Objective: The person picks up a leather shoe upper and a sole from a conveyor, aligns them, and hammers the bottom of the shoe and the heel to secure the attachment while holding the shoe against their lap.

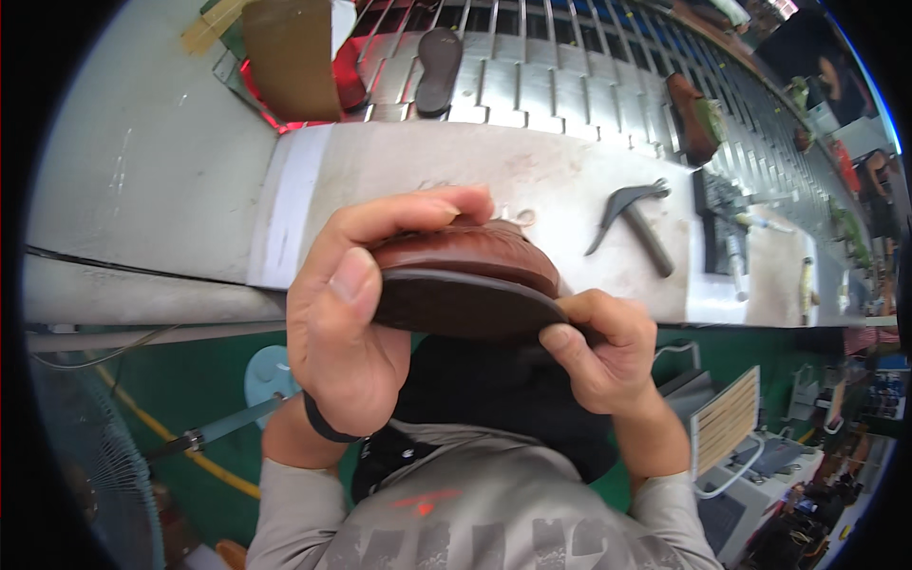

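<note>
Between both hands, above the front edge of the workbench, I hold a reddish-brown leather shoe (465, 255) with a dark brown sole (465, 306) along its underside. The shoe lies on its side, sole facing me. My left hand (347, 304) wraps round one end, fingers over the upper and thumb against the sole's edge. At the other end my right hand (603, 351) pinches the sole between thumb and bent forefinger. Whether the sole is fixed to the upper all round cannot be told. A hammer (646, 233) with a dark head lies on the bench to the right.
Beyond the workbench (380, 157) runs a slatted metal conveyor (541, 81). It carries a loose dark sole (439, 71) and a brown shoe (692, 119). A brown board (290, 62) stands at the far left. Dark tools (727, 223) lie right of the hammer; a fan (104, 475) stands lower left.
</note>
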Demonstrator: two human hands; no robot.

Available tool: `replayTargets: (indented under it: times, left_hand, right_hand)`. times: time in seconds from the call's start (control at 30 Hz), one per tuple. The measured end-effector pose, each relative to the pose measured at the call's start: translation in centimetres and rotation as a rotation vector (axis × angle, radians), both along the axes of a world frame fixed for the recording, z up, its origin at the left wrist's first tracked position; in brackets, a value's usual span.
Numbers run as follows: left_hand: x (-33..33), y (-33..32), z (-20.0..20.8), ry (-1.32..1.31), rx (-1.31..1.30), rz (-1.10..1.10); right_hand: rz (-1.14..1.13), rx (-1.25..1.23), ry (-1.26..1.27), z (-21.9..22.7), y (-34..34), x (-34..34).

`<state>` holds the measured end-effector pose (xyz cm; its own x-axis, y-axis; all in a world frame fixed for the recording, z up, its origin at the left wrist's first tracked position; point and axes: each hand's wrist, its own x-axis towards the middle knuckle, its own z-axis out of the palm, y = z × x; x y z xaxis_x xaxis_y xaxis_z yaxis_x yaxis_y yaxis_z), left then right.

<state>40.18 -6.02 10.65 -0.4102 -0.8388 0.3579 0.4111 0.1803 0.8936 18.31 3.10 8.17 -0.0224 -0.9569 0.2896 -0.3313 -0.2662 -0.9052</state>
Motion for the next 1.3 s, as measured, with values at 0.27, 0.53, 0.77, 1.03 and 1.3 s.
replayTargets:
  times: [0.27,0.53,0.77,1.03,1.3]
  left_hand:
    - [2.7,1.1,-4.3,0.084,-0.11,0.139]
    - [3.1,1.3,-4.9,0.085,-0.175,0.111]
    - [2.5,2.6,-4.8,0.038,-0.261,0.114]
    - [0.9,1.3,-3.3,0.003,-0.529,0.067]
    - [0.8,1.7,-1.8,-0.243,-0.687,0.144]
  right_hand:
    - [0.007,-0.072,0.162,0.6,-1.4,2.6]
    - [0.027,-0.071,0.181,0.7,-1.2,2.7]
    - [0.068,0.059,0.18,2.0,-0.7,1.6]
    - [0.1,0.267,0.049,4.4,-0.7,0.2]
    - [-0.067,0.036,0.221,3.2,0.2,1.1]
